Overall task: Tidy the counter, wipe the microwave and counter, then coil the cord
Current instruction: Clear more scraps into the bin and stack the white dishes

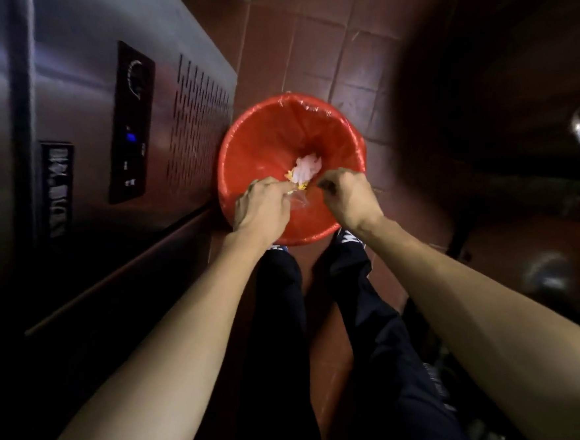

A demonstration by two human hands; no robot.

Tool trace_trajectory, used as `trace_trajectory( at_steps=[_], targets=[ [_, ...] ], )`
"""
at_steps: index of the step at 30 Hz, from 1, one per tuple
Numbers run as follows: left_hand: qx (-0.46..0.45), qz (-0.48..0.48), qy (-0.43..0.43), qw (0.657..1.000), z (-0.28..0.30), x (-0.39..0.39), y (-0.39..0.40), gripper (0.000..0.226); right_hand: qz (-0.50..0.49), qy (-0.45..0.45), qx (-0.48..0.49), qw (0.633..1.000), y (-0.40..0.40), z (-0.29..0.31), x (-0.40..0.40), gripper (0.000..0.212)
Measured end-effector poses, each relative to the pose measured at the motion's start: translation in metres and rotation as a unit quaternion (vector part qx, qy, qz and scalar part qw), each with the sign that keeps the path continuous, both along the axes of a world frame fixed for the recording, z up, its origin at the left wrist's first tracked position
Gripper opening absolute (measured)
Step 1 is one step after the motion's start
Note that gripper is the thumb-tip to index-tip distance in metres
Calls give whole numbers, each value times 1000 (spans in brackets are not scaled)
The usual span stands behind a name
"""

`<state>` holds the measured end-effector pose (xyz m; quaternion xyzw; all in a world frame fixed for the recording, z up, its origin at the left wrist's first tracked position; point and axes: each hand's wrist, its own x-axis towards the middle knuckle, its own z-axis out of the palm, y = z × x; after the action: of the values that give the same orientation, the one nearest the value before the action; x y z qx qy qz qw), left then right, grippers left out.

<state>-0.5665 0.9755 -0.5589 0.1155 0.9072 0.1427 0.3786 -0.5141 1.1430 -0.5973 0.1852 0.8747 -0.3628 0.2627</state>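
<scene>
Red bin (244,175), one, under two hands, left hand (260,206), right hand (349,198).

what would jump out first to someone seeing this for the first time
A bright red bin with a clear liner stands on the dark tiled floor, white and yellow scraps at its bottom. Over it, the left hand pinches a clear wrapper and the right hand is curled. A steel appliance stands left of it.

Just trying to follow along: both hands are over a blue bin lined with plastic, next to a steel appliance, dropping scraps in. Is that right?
Nearly. The bin is red, not blue, as the head view shows. The rest holds: both the left hand and the right hand are over it, its plastic liner shows at the rim, scraps lie inside, and the steel appliance stands beside it.
</scene>
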Motion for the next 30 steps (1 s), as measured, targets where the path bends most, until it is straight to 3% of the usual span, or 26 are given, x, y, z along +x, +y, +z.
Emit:
trace_trajectory(
  at_steps=[7, 13, 21, 30],
  targets=[
    [-1, 15, -11, 1000, -55, -1, -6, 34, -22, -22, -5, 1000, -12, -57, -2, 33],
    [-7, 18, -6, 1000, -71, -1, -13, 43, -15, -60, -4, 998, -13, -67, 4, 39],
    [-36, 8, -14, 999, -47, 0, -17, 41, 20, -91, 6, 996, -15, -33, 6, 45],
    [-26, 19, 21, 999, 32, -12, -7, 42, 58, -26, 19, 998, -3, 51, -14, 43]
  ],
)
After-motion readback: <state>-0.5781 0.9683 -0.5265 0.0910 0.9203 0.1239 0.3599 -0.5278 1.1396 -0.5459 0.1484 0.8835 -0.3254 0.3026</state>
